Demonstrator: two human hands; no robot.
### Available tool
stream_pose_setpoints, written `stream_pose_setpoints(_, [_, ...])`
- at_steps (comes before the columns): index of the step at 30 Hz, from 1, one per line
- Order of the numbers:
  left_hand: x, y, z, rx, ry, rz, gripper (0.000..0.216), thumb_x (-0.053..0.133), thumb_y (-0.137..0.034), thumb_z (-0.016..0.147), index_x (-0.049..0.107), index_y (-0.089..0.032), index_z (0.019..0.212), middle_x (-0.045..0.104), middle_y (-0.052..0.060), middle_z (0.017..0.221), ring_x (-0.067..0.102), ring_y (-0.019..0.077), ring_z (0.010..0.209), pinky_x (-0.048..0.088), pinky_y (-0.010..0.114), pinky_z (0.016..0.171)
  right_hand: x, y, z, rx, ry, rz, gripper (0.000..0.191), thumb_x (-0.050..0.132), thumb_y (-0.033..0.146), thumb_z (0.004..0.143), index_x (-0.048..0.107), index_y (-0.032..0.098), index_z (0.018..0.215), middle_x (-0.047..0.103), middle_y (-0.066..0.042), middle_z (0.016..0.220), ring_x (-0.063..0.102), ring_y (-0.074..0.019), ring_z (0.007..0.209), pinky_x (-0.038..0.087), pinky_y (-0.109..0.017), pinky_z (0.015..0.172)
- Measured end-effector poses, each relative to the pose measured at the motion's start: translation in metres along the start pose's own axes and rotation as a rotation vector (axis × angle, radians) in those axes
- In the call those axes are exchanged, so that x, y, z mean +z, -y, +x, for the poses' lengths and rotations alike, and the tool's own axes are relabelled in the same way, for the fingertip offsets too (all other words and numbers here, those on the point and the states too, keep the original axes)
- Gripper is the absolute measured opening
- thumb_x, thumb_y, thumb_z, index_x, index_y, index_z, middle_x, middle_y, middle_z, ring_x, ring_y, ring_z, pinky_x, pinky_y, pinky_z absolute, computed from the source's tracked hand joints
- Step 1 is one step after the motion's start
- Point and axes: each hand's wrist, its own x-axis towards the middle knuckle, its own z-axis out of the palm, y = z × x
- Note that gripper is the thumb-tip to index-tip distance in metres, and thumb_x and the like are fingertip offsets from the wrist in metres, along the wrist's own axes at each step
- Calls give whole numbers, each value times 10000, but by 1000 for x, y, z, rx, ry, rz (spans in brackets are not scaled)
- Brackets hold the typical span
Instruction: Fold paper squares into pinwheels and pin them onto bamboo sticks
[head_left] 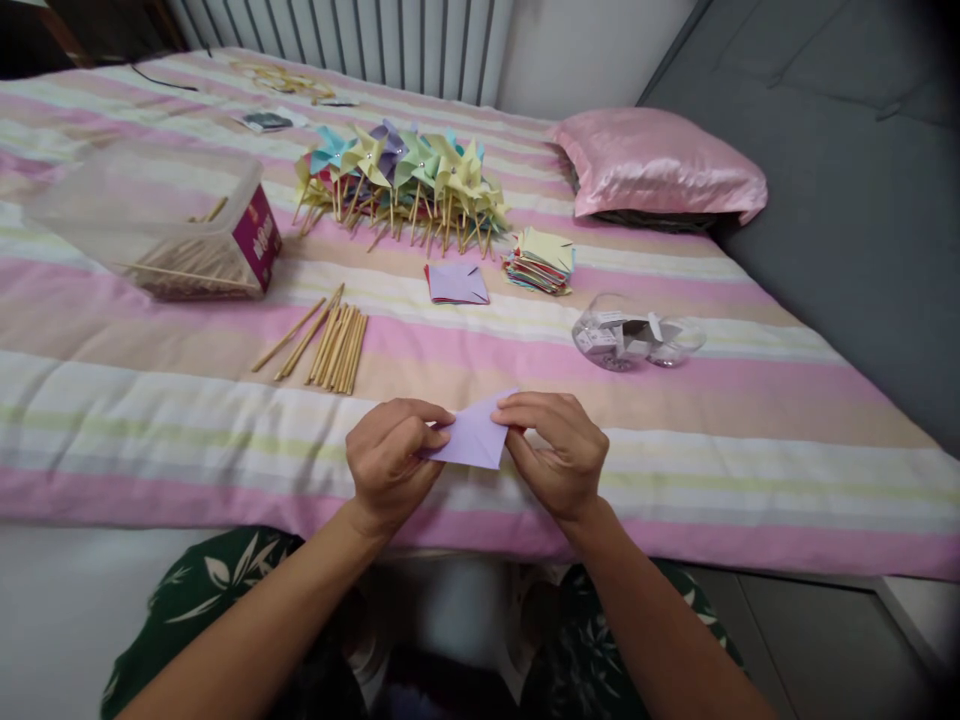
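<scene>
Between my two hands is a square of purple paper (474, 437), held just above the front edge of the bed. My left hand (397, 455) pinches its left side between thumb and fingers. On the right, my right hand (556, 447) grips the opposite edge near the top corner. Beyond the hands lies a small pile of cut paper squares (457, 284) with a purple one on top. A taller stack of coloured squares (541, 258) stands to its right. Left of these, several thin wooden sticks (339, 345) lie loosely together.
Finished paper pinwheels (420, 165) on sticks are heaped farther back. A clear plastic box (142, 235) of sticks stands at left. To the right are a clear container (630, 335) with small packets and a pink pillow (667, 165). Striped bedding (712, 430) covers the bed.
</scene>
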Motion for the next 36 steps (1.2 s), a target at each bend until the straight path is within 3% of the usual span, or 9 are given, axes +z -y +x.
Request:
stream_pose_setpoints(4, [-1,0,2,23,-20,41,152,677,-129,664,548,-204,690,681,50,851,628,185,763,496,301,656,-1,-2,-2,14,-63,54,165,601,80,747,629,227,816,707,-34,894,667,-179,842,541,-330,718])
stream_pose_setpoints(7, [3,4,4,-88,-41,105,272,697,-185,641,579,-193,886,641,99,1004,585,238,946,474,377,797,-1,-4,-2,54,-139,89,183,603,62,735,620,224,817,696,-42,946,661,-187,879,559,-348,744])
stream_pose_setpoints(9, [7,8,5,-273,-57,68,430,705,-244,636,547,-182,1031,602,115,1078,571,237,959,471,379,789,-2,-7,0,95,-195,108,160,604,74,736,613,222,797,688,-45,960,658,-193,894,565,-362,760])
stream_pose_setpoints(12, [10,14,8,-673,-28,-260,449,663,-341,697,536,-182,1097,624,95,1023,606,180,777,489,306,653,-3,-11,4,148,-197,146,147,580,75,743,613,218,748,687,-41,953,655,-193,904,563,-374,778])
stream_pose_setpoints(14, [9,15,12,-931,92,-573,366,547,-447,785,611,-159,1002,673,91,865,621,181,684,488,296,591,-5,-12,6,150,-156,166,169,564,54,736,623,212,717,692,-39,940,656,-187,898,562,-367,778])
stream_pose_setpoints(17, [3,12,21,-1144,231,-870,576,380,-609,812,690,-124,791,681,120,673,634,229,632,491,330,545,-7,-12,6,111,-78,161,195,553,38,733,643,208,701,696,-40,939,657,-179,887,566,-356,767])
stream_pose_setpoints(23, [-3,7,20,-1189,256,-894,316,735,-413,630,713,-166,826,710,52,737,642,196,664,499,294,594,-8,-12,3,59,98,151,218,541,49,755,679,216,729,683,-45,991,646,-176,920,567,-344,766])
stream_pose_setpoints(31, [2,12,12,-1263,220,-860,238,765,-321,614,714,-158,780,715,46,746,626,159,630,483,256,581,-6,-10,6,113,172,217,195,568,74,753,690,226,762,577,-61,1166,596,-181,962,535,-362,770])
stream_pose_setpoints(36, [1,13,12,-1254,190,-830,223,753,-321,623,712,-159,771,710,50,738,625,165,614,481,263,560,-11,-13,12,245,144,187,70,635,162,733,674,214,758,561,-25,838,553,-139,754,502,-322,685])
